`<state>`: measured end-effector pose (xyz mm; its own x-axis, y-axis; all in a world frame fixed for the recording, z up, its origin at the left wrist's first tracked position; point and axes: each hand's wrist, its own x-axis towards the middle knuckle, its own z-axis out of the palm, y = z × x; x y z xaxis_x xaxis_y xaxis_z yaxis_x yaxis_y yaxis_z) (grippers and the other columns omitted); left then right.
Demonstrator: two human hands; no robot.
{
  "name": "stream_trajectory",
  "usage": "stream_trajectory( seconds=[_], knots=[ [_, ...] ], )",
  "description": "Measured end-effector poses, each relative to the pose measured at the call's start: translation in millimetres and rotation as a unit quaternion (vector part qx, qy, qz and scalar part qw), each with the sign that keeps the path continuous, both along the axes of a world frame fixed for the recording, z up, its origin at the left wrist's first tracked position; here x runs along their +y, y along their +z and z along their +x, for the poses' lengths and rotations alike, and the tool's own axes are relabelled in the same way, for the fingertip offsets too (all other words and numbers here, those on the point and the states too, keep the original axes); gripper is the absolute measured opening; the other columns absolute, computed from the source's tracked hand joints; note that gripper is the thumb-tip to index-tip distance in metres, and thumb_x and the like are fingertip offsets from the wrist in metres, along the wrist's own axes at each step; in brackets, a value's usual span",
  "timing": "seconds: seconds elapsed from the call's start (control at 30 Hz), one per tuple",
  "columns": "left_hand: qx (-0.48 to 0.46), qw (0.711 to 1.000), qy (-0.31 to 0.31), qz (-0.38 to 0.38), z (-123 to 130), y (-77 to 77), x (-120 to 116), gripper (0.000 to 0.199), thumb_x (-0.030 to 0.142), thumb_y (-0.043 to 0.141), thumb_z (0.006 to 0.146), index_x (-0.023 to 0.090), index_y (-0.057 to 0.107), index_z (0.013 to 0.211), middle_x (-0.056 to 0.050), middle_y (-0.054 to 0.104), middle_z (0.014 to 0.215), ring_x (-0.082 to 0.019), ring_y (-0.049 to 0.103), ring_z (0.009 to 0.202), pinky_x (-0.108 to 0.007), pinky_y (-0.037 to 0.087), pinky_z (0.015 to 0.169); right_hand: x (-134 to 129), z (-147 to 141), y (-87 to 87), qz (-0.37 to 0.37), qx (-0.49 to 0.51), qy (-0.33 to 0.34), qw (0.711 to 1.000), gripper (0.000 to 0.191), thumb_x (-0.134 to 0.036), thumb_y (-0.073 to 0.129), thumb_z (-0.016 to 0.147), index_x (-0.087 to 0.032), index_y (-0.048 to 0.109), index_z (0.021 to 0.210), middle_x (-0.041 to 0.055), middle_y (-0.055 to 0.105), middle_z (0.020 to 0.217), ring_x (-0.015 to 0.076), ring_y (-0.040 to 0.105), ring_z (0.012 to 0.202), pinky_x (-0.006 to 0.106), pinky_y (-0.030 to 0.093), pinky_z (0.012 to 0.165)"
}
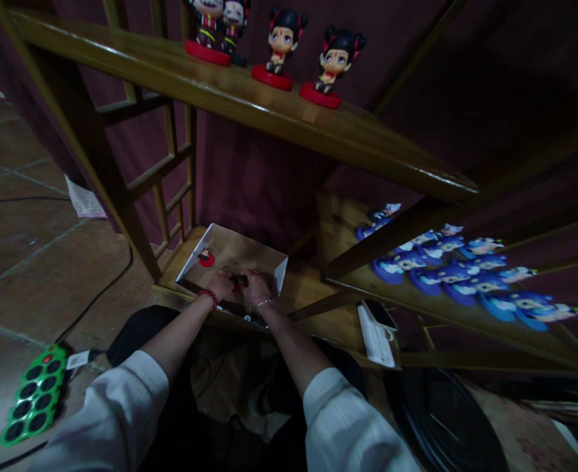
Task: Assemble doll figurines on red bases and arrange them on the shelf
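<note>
Both of my hands are down inside a shallow cardboard box (242, 246) with white outer sides, on the lower wooden shelf. My left hand (220, 284), with a red bead bracelet at its wrist, has its fingers closed around the red part of a small figurine (243, 280). My right hand (256, 288), wearing a thin bangle, closes on the same figurine near its black part. Most of that figurine is hidden by my fingers. Left of my hands, a second figurine (205, 253) with black hair lies beside a red round base (206, 261) in the box's corner.
Above stands a wooden shelf (210, 85) with several figurines on red bases (272, 77). On the right shelf are rows of blue figurines (441, 275). A phone (380, 314) rests on a white packet (374, 337). A green power strip (35, 396) with cables lies on the floor.
</note>
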<state>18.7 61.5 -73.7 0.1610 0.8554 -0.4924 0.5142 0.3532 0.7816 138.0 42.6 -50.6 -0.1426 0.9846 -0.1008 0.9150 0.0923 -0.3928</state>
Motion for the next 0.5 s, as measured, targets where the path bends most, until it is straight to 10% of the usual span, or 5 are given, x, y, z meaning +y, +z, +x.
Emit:
stream_trajectory(
  seconds=[0.5],
  knots=[
    [0.029,0.999,-0.012,0.024,-3.4,1.1,-0.6,0.019,0.005,0.048,0.064,0.014,0.062,0.071,-0.005,0.067,0.07,-0.013,0.062,0.063,-0.016,0.045,0.053,-1.3,-3.7,2.7,-0.013,-0.007,0.031,0.999,0.028,-0.008,0.049,0.071,-0.015,0.06,0.095,0.0094,0.061,0.098,0.0172,0.056,0.09,0.025,0.041,0.078]
  ],
)
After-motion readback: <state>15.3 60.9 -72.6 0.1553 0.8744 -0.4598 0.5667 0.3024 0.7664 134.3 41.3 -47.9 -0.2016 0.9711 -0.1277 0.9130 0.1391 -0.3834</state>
